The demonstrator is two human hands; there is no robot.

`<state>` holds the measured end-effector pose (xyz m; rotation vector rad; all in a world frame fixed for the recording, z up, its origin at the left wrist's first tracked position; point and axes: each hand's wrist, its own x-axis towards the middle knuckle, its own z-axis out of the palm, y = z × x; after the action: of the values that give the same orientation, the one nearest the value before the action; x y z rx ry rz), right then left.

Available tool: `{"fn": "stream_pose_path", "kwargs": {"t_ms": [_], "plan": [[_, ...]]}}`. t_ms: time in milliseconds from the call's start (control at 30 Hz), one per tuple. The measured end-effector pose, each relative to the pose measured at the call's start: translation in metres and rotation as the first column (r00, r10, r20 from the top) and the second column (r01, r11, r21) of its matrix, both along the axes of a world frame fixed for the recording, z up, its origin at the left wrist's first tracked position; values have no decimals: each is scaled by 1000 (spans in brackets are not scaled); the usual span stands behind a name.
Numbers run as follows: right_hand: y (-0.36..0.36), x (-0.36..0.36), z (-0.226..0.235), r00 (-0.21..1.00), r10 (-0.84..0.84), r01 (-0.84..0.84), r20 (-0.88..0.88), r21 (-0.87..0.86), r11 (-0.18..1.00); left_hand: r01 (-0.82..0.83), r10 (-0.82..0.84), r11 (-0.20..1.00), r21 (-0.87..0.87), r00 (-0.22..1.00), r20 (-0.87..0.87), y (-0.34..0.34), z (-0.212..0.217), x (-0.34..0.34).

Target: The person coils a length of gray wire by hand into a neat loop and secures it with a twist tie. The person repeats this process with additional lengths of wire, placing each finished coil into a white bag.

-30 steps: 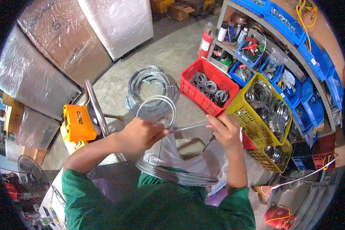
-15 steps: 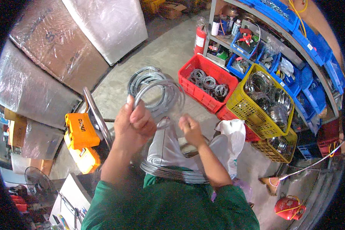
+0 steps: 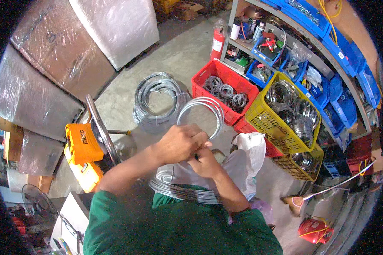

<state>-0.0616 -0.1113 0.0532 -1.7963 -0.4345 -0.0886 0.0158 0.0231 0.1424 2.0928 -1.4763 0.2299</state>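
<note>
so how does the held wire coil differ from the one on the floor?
Size: the held wire coil looks smaller than the floor wire coil.
Turns: the held coil shows only a few; the floor coil has many, loosely spread.
Pose: the held coil is raised, the floor coil lies flat.
Both are silvery, round loops.

Above the floor (image 3: 178, 53), a wire loop (image 3: 222, 117) is right of a coil (image 3: 141, 102) and before a crate (image 3: 202, 87). Rings (image 3: 221, 90) lie inside that crate. A second crate (image 3: 261, 121) stands beside its right edge; an extinguisher (image 3: 217, 44) is near its far corner, by the shelving's (image 3: 244, 44) left end.
</note>
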Motion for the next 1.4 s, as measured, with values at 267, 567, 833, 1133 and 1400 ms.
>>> {"fn": "stream_pose_path", "kwargs": {"t_ms": [267, 567, 833, 1133, 1400], "plan": [[9, -19, -8, 981, -167, 163, -95, -49, 985, -22, -8, 909, 416, 998, 69, 38, -16, 21], [-6, -4, 21, 896, -155, 282, 415, -264, 922, -45, 165, 933, 358, 935, -312, 49, 2, 14], [-7, 3, 22, 839, -153, 293, 522, -197, 936, 10, 117, 965, 264, 880, -460, 52, 7, -8], [-4, 5, 16, 915, -44, 141, 402, -214, 967, -85, 155, 961, 265, 955, -253, 65, 8, -19], [-59, 34, -5, 961, -275, 269, -30, -116, 956, -465, 581, 814, 349, 669, -464, 130, 68, 32]]}}
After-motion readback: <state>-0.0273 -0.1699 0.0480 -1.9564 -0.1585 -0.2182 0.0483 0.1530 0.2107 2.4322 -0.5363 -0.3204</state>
